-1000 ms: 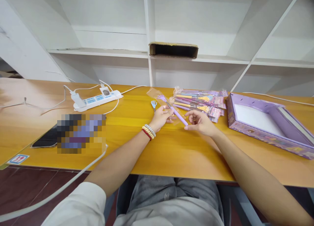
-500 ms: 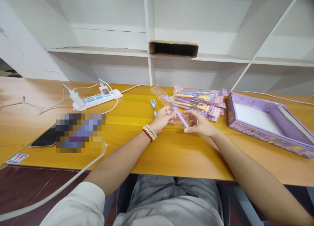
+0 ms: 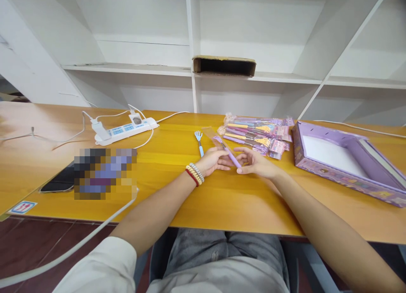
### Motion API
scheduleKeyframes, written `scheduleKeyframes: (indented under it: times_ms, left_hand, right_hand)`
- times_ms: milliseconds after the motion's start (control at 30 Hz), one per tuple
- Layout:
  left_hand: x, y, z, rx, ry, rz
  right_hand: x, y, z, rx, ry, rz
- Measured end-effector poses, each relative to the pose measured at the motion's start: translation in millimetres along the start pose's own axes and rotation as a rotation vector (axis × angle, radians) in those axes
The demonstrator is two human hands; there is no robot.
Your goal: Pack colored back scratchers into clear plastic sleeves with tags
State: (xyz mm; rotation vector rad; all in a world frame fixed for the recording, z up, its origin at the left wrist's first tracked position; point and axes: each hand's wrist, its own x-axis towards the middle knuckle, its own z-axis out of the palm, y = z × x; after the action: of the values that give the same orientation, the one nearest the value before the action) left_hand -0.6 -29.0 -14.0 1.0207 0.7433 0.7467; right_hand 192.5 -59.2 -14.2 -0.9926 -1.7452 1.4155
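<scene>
A purple back scratcher (image 3: 232, 158) with a small hand-shaped head slants between my two hands, its head up inside a clear plastic sleeve (image 3: 209, 134). My left hand (image 3: 214, 161) is closed around the middle of the scratcher and the sleeve, thumb on top. Loosely curled at the handle's lower end is my right hand (image 3: 253, 162), its thumb against the tip and its fingers alongside; their exact contact is partly hidden. A blue back scratcher (image 3: 198, 137) lies unwrapped on the table just beyond my left hand, which covers its lower end.
Several bagged back scratchers (image 3: 253, 134) lie piled behind my right hand. An open purple box (image 3: 336, 172) stands at the right. To the left are a power strip (image 3: 127, 131) with cables and a dark phone (image 3: 60, 178). A cardboard box (image 3: 224, 66) sits on the white shelf behind.
Both hands have come slightly lower and nearer the table with the purple back scratcher. More of the blue back scratcher's handle now shows beside my left hand.
</scene>
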Motion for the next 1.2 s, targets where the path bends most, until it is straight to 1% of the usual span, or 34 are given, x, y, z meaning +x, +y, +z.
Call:
scheduleKeyframes:
  times_ms: [167, 333, 400, 500, 567, 667, 833, 1000, 1133, 1200]
  left_hand:
    - [2, -4, 1.5, 0.015, 0.04, -0.013]
    - [3, -7, 1.8, 0.055, 0.087, 0.012]
    - [5, -8, 0.9, 0.053, 0.105, 0.026]
    - [7, -9, -1.5, 0.025, 0.131, 0.036]
    - [8, -9, -2.7, 0.006, 0.13, 0.031]
    - [7, -8, -2.8, -0.017, 0.111, 0.022]
    - [3, -7, 1.5, -0.011, 0.08, 0.02]
    - [-1, -9, 8.9, 0.1, 0.004, -0.028]
    - [-2, -11, 12.2, 0.136, -0.013, -0.049]
    - [-2, -11, 12.6, 0.126, -0.006, -0.062]
  right_hand:
    - [1, 4, -1, 0.024, -0.005, -0.012]
    - [0, 2, 3, 0.01, -0.081, -0.067]
    - [0, 2, 5, -0.077, -0.032, -0.095]
    - [0, 1, 9, -0.246, 0.133, -0.159]
    - [0, 0, 10, -0.319, 0.236, -0.21]
    - [-1, -4, 11, -0.395, 0.319, -0.252]
    - [0, -4, 9, -0.459, 0.345, -0.247]
    - [4, 3, 3, -0.452, 0.364, -0.203]
    - [4, 6, 1, -0.487, 0.346, -0.202]
    - [4, 6, 2, -0.486, 0.309, -0.188]
